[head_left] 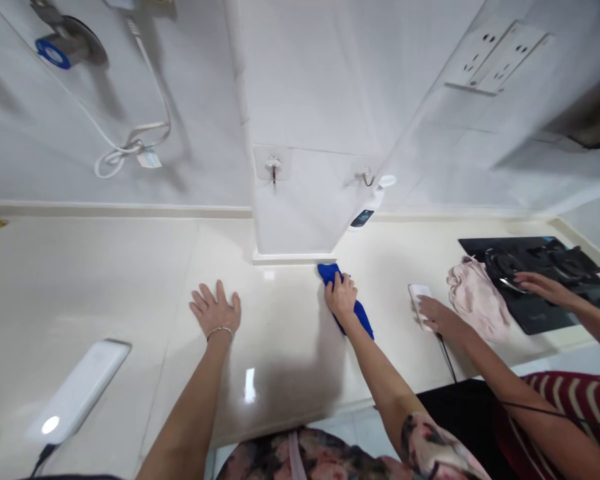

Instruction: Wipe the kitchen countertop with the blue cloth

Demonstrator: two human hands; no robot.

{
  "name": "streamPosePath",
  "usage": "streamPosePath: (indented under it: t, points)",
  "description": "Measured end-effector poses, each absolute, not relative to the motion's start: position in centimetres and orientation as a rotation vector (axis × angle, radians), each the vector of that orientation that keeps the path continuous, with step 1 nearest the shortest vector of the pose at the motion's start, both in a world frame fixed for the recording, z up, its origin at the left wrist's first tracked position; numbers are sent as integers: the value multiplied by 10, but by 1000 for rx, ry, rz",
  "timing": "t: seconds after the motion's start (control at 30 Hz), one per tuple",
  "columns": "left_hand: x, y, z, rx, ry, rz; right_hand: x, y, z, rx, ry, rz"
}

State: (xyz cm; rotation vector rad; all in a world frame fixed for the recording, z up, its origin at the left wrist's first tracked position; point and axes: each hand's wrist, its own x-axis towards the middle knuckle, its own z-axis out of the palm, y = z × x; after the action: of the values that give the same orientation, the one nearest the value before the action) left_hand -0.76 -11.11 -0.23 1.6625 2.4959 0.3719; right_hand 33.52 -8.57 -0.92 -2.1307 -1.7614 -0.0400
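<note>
Pressing blue cloth (345, 303) under right hand (341, 297), left hand (216, 310) flat on countertop (105, 280)

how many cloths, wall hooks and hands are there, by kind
cloths: 2 (blue cloth under the right hand, pink cloth by the stove)
wall hooks: 2 (left hook, right hook)
hands: 4 (right hand, left hand, co-worker's hands)
total: 8
</note>
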Motion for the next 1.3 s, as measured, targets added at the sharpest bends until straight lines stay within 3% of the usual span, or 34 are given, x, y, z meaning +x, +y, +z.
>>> streamPosePath:
  t: [0.3, 0.47, 0.8, 1.07, 1.3]
  points:
    - [-7, -111, 1, 1655, 2496, 346, 215, -86, 7, -1720, -2282, 222]
    - [-9, -110, 0, 1664, 2502, 377, 219, -124, 6, -1520, -2420, 268]
    - [-7, -110, 1, 1639, 2504, 360, 356, -112, -4, -1912, -2175, -7]
    - [-6, -110, 1, 1625, 2499, 347, 283, -51, 6, -1971, -2181, 113]
    - [-7, -109, 0, 1659, 2515, 401, 248, -97, 10, -1737, -2360, 233]
